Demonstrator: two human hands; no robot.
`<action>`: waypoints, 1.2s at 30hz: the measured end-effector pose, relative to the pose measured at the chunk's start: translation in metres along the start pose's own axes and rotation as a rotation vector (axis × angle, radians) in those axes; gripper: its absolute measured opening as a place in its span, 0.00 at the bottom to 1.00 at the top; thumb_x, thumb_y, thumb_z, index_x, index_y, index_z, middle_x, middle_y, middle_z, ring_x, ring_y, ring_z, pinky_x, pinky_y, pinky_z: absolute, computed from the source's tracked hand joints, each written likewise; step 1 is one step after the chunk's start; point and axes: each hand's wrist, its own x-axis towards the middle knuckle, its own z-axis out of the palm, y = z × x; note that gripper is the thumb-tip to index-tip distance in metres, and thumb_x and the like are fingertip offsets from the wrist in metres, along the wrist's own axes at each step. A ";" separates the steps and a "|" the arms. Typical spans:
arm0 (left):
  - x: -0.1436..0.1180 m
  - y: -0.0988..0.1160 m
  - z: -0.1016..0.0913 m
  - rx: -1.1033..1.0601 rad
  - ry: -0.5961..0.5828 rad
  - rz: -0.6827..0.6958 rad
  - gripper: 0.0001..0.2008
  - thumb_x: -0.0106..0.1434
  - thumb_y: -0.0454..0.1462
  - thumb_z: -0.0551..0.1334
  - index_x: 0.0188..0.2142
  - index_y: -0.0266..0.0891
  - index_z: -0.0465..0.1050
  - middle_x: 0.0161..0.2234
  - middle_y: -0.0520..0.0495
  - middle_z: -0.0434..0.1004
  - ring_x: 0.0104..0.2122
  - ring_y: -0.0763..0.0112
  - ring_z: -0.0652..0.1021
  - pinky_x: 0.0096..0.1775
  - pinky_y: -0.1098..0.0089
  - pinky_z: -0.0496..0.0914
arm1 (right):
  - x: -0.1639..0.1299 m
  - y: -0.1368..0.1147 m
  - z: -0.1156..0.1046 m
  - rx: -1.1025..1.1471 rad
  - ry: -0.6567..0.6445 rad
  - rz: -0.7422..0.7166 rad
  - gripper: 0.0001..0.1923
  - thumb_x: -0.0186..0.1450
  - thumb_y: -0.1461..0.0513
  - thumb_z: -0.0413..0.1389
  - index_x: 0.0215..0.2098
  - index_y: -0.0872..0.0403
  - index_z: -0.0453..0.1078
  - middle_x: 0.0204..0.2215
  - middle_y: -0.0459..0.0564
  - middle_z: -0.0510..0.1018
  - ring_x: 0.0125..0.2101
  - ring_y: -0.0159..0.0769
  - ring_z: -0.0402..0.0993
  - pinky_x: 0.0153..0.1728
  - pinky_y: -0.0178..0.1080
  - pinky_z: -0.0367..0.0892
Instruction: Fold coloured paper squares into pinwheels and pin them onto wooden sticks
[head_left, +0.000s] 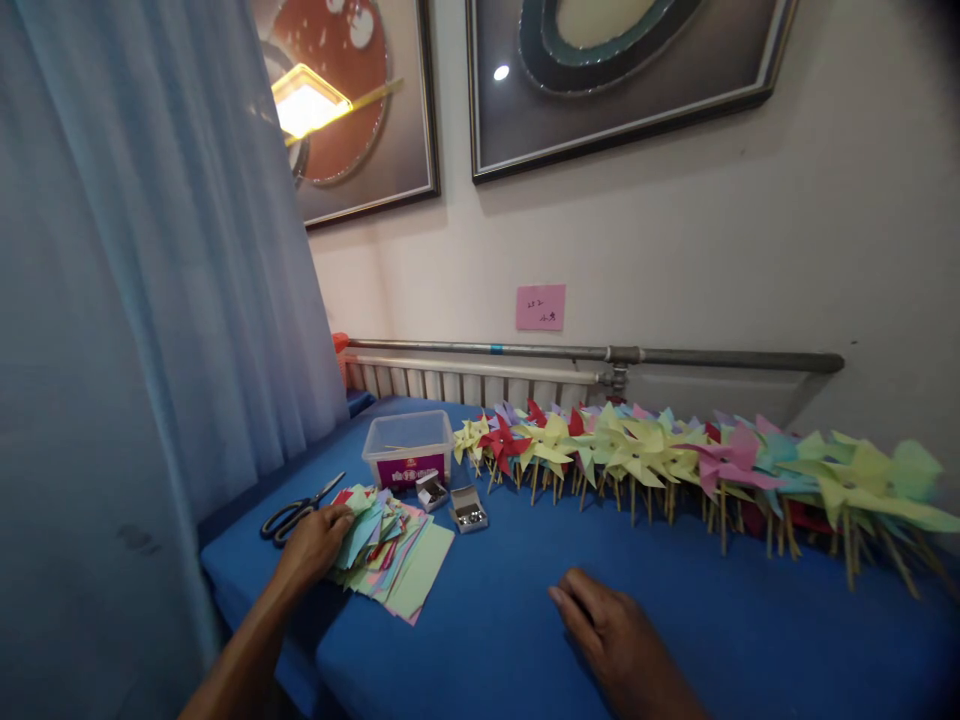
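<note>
The left hand (313,545) lay flat and loose-fingered on the near edge of a stack of coloured paper squares (390,550) at the left of the blue table (510,620), holding nothing, with scissors (298,512) just beside it. The right hand (611,635) rested palm down and empty on bare cloth, well apart from the stack. Behind the paper stood two small open boxes of pins (469,508) and a clear plastic tub (409,447), and a long row of paper pinwheels (697,465) on sticks ran along the wall side.
</note>
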 end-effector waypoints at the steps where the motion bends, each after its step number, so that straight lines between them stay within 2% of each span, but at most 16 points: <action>1: -0.002 0.001 -0.002 -0.003 0.021 0.006 0.16 0.61 0.43 0.57 0.37 0.41 0.84 0.41 0.43 0.86 0.42 0.53 0.82 0.43 0.63 0.71 | 0.000 0.000 0.000 -0.001 0.001 0.001 0.21 0.73 0.51 0.47 0.24 0.49 0.59 0.19 0.43 0.71 0.19 0.33 0.67 0.25 0.36 0.59; 3: -0.006 0.004 -0.007 -0.010 0.098 0.003 0.18 0.63 0.43 0.54 0.39 0.40 0.83 0.43 0.41 0.85 0.44 0.53 0.81 0.46 0.62 0.70 | 0.000 0.001 0.000 0.001 0.001 0.005 0.21 0.73 0.51 0.47 0.24 0.49 0.59 0.19 0.43 0.72 0.20 0.33 0.67 0.25 0.36 0.59; 5: -0.012 0.012 -0.015 -0.055 0.238 -0.002 0.20 0.64 0.44 0.52 0.40 0.39 0.82 0.43 0.41 0.84 0.44 0.54 0.80 0.48 0.61 0.70 | 0.001 0.002 0.001 0.015 -0.001 0.015 0.21 0.73 0.51 0.47 0.24 0.49 0.59 0.18 0.43 0.71 0.19 0.33 0.67 0.25 0.36 0.59; 7: -0.018 0.027 -0.021 -0.199 0.324 -0.014 0.20 0.64 0.47 0.54 0.39 0.39 0.81 0.41 0.43 0.85 0.43 0.55 0.80 0.47 0.63 0.71 | 0.001 0.002 0.002 0.051 -0.002 0.041 0.21 0.72 0.50 0.48 0.23 0.49 0.60 0.18 0.43 0.71 0.19 0.33 0.66 0.25 0.36 0.59; 8: -0.021 0.038 -0.023 -0.328 0.313 -0.034 0.20 0.62 0.50 0.56 0.39 0.39 0.80 0.37 0.45 0.84 0.41 0.57 0.80 0.44 0.64 0.71 | 0.002 0.001 0.002 0.081 -0.001 0.062 0.22 0.72 0.50 0.48 0.23 0.49 0.61 0.18 0.43 0.71 0.20 0.33 0.66 0.26 0.36 0.60; 11: -0.029 0.080 -0.013 -0.882 0.114 -0.133 0.24 0.55 0.54 0.64 0.39 0.35 0.79 0.32 0.46 0.83 0.33 0.60 0.80 0.37 0.65 0.73 | 0.008 -0.003 0.003 0.258 -0.002 0.157 0.20 0.70 0.46 0.50 0.29 0.50 0.70 0.24 0.46 0.76 0.26 0.37 0.73 0.31 0.38 0.66; 12: -0.031 0.098 -0.005 -1.049 0.002 -0.163 0.24 0.53 0.52 0.68 0.39 0.34 0.79 0.32 0.45 0.84 0.33 0.61 0.81 0.38 0.65 0.74 | 0.012 -0.004 0.003 0.359 -0.007 0.204 0.20 0.69 0.44 0.52 0.35 0.50 0.73 0.29 0.49 0.80 0.31 0.40 0.77 0.35 0.39 0.69; 14: -0.036 0.134 0.016 -1.285 -0.223 -0.196 0.22 0.49 0.48 0.73 0.37 0.33 0.79 0.31 0.43 0.83 0.30 0.62 0.81 0.36 0.66 0.74 | 0.019 -0.008 0.002 0.626 -0.002 0.328 0.28 0.63 0.39 0.57 0.46 0.50 0.76 0.41 0.56 0.83 0.45 0.49 0.80 0.43 0.45 0.72; 16: -0.040 0.170 0.040 -1.402 -0.426 -0.188 0.21 0.49 0.45 0.74 0.38 0.32 0.80 0.30 0.41 0.83 0.29 0.64 0.80 0.33 0.68 0.73 | 0.026 -0.011 -0.002 0.883 -0.024 0.394 0.34 0.60 0.36 0.59 0.49 0.51 0.76 0.49 0.60 0.82 0.51 0.53 0.78 0.48 0.50 0.72; 18: -0.045 0.203 0.064 -1.463 -0.555 -0.209 0.21 0.49 0.45 0.74 0.37 0.31 0.80 0.30 0.41 0.83 0.27 0.64 0.80 0.31 0.69 0.72 | 0.031 -0.013 -0.007 1.071 -0.056 0.392 0.35 0.59 0.35 0.58 0.49 0.53 0.76 0.46 0.61 0.83 0.50 0.54 0.78 0.49 0.54 0.71; 22: -0.053 0.247 0.110 -1.477 -0.669 -0.260 0.18 0.50 0.43 0.73 0.36 0.31 0.79 0.28 0.42 0.83 0.26 0.66 0.79 0.31 0.69 0.71 | 0.031 -0.008 -0.017 1.266 0.160 0.449 0.29 0.59 0.43 0.65 0.50 0.51 0.76 0.42 0.56 0.85 0.48 0.52 0.79 0.51 0.53 0.71; 25: -0.059 0.257 0.140 -1.471 -0.707 -0.269 0.19 0.49 0.45 0.74 0.34 0.31 0.79 0.27 0.42 0.82 0.24 0.68 0.78 0.29 0.70 0.69 | 0.029 0.008 -0.020 1.283 0.302 0.513 0.28 0.54 0.47 0.71 0.46 0.53 0.77 0.38 0.54 0.86 0.45 0.53 0.81 0.49 0.52 0.73; 28: -0.062 0.252 0.160 -1.473 -0.744 -0.233 0.23 0.47 0.48 0.75 0.33 0.31 0.78 0.27 0.41 0.82 0.25 0.67 0.78 0.31 0.69 0.69 | 0.028 0.027 -0.016 1.239 0.387 0.605 0.27 0.51 0.47 0.72 0.43 0.54 0.78 0.35 0.53 0.86 0.43 0.53 0.82 0.45 0.51 0.75; 32: -0.057 0.238 0.172 -1.368 -0.680 -0.204 0.22 0.44 0.49 0.77 0.28 0.33 0.77 0.23 0.46 0.79 0.21 0.70 0.75 0.28 0.71 0.67 | 0.029 0.039 -0.010 1.198 0.416 0.701 0.27 0.51 0.46 0.72 0.41 0.54 0.78 0.34 0.53 0.86 0.41 0.52 0.83 0.39 0.47 0.76; 36: -0.049 0.229 0.178 -1.267 -0.592 -0.165 0.18 0.42 0.44 0.77 0.27 0.35 0.76 0.22 0.49 0.78 0.20 0.73 0.73 0.27 0.72 0.66 | 0.029 0.037 -0.008 1.221 0.379 0.731 0.27 0.52 0.46 0.71 0.41 0.55 0.77 0.35 0.54 0.86 0.40 0.50 0.83 0.37 0.44 0.76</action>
